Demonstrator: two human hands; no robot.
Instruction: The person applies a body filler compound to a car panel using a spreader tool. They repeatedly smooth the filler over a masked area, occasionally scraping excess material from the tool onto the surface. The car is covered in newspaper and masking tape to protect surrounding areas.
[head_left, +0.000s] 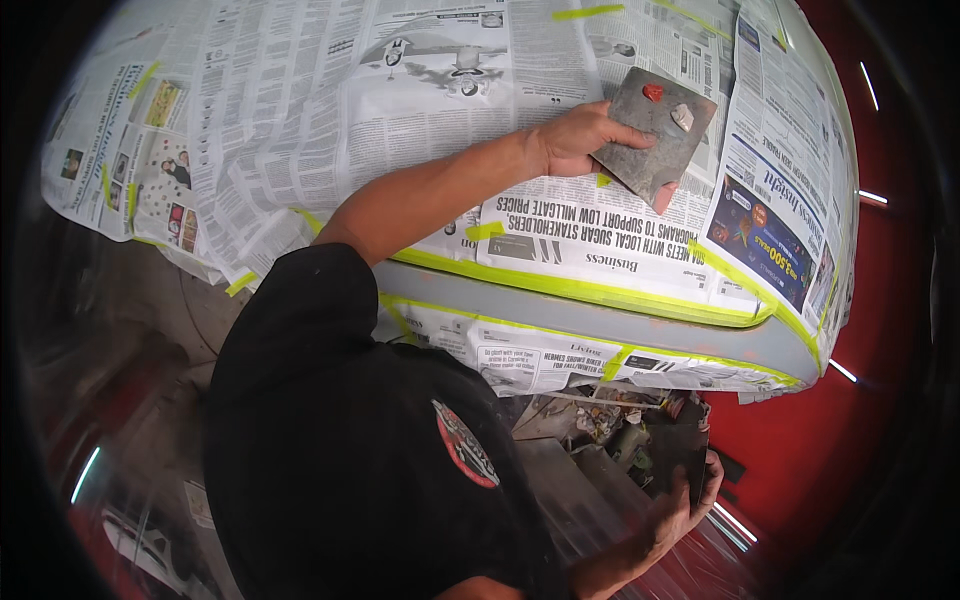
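Observation:
My left hand (585,140) grips the edge of a flat grey mixing plate (645,115), thumb on top. On the plate lie a red dab (653,92) and a whitish dab (682,117) of paste. The plate is held above a car body panel covered in newspaper (420,120). Low at the right, my right hand (690,495) is closed on a dark flat sheet (675,455), its thumb across the face; I cannot tell its exact kind. The sheet is beside a jumble of small items below the panel's edge.
Yellow-green masking tape (570,290) borders a bare grey strip (500,288) along the panel. Under it, several cluttered items (610,420) sit by greyish flat surfaces (560,480). A red glossy surface (800,480) with light reflections lies at the right.

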